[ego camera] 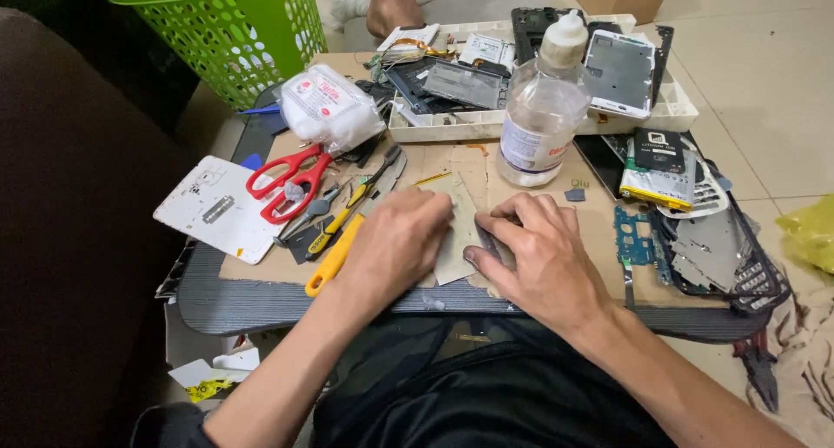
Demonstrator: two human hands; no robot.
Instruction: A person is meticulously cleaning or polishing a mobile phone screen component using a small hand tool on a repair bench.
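Head view: hands hiding workpiece.

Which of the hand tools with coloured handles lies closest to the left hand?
The yellow-handled tool, lying right beside the left hand. The red scissors sit farther left, on the white panel.

Low dark table, cardboard sheet covering most of the top.

On the cardboard: red scissors and yellow-handled tools left, clear bottle centre far, white parts tray far, battery and blue circuit board right, metal shields near right. White phone cover overhangs the left edge. Cotton bag far left. Both hands rest on a flat piece at near centre.
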